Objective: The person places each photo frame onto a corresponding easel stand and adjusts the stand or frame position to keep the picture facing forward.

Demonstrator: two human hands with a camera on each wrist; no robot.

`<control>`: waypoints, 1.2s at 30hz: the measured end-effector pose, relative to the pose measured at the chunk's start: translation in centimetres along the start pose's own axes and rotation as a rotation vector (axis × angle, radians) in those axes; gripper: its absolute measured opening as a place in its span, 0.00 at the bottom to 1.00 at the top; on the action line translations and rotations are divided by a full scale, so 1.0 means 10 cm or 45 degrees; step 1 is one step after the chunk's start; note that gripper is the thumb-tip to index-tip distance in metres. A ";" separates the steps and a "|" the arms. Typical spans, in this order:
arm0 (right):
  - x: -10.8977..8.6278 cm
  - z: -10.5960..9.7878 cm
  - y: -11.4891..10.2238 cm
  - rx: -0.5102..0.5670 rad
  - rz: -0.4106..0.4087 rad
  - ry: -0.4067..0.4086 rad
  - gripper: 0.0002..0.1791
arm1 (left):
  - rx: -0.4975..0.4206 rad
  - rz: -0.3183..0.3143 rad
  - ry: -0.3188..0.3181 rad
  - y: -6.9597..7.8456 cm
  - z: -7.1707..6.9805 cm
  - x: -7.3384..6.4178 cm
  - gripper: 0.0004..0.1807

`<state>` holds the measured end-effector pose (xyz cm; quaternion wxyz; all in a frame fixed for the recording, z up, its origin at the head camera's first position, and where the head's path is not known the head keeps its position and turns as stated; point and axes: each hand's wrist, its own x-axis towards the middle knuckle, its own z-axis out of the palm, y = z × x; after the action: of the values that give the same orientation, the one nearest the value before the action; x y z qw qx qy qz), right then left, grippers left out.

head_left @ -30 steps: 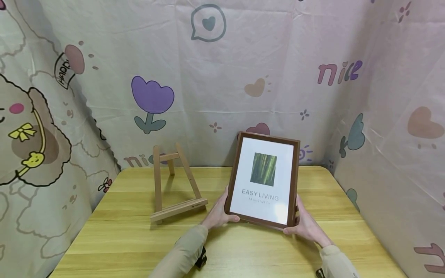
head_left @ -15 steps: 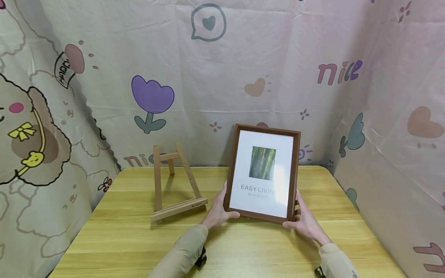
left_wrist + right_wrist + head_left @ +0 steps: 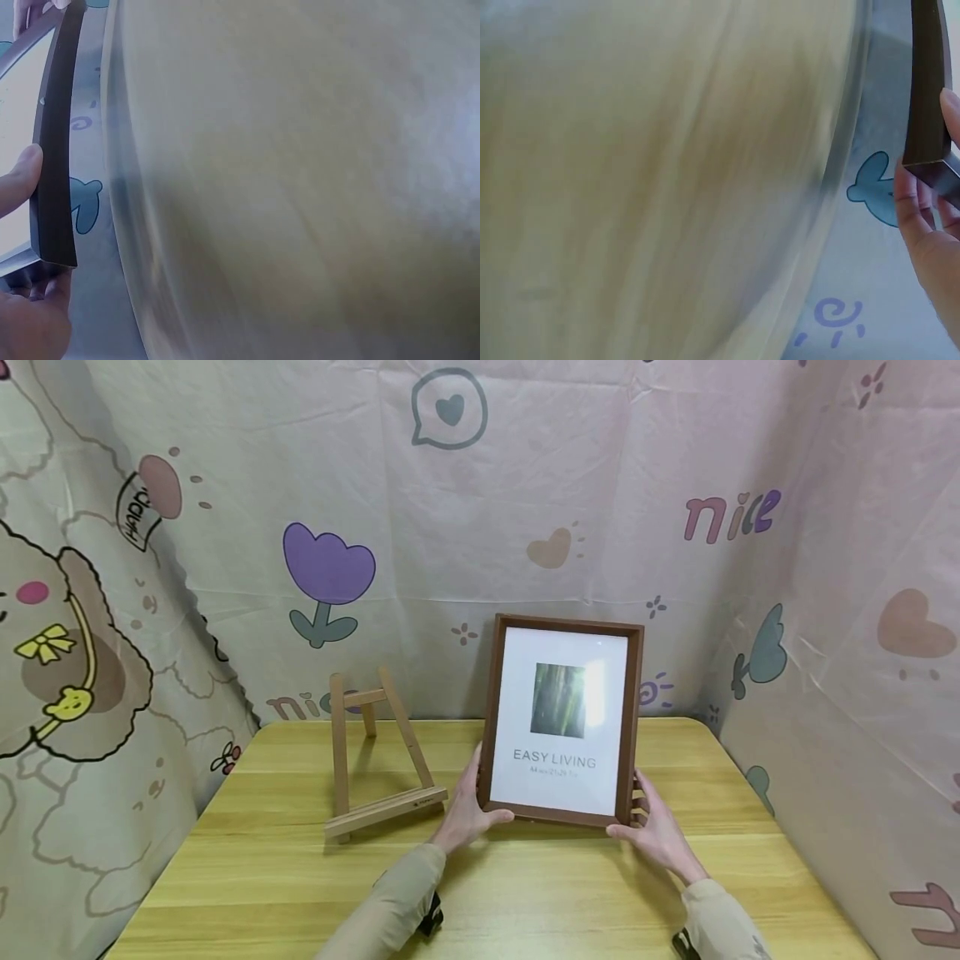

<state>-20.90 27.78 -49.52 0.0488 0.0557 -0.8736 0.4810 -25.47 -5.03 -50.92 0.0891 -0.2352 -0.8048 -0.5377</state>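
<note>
A brown picture frame (image 3: 564,625) is held upright, slightly tilted, its white insert reading "EASY LIVING" below a green bamboo picture. My left hand (image 3: 463,814) grips its lower left corner, thumb on the front and fingers behind the side. At the lower right corner my right hand (image 3: 660,835) holds it the same way. In the left wrist view the left hand (image 3: 34,322) wraps the frame's dark edge (image 3: 56,150); the right wrist view has the right hand (image 3: 926,225) at the other corner. To the left stands a small wooden easel (image 3: 386,810) with a front ledge.
Beneath everything is a wood-grain table (image 3: 525,902) with rounded far corners. A printed cloth (image 3: 480,510) hangs close behind its far edge and along both sides.
Both hands have raised the picture frame and shifted it a little to the left. It has also turned to stand straighter. The easel has not moved.
</note>
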 end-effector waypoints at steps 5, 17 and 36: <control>0.03 0.02 -0.02 0.020 -0.046 0.032 0.60 | -0.027 0.001 0.049 0.03 -0.03 0.00 0.70; 0.12 0.11 -0.10 0.073 -0.248 0.080 0.56 | 0.018 -0.046 0.116 0.14 -0.15 -0.01 0.69; 0.26 0.26 -0.17 0.134 -0.380 0.066 0.56 | 0.125 -0.007 0.225 0.17 -0.34 -0.11 0.67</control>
<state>-23.27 24.52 -49.15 0.1394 0.1751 -0.8276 0.5147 -24.08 -7.87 -48.57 0.1696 -0.1800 -0.8198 -0.5165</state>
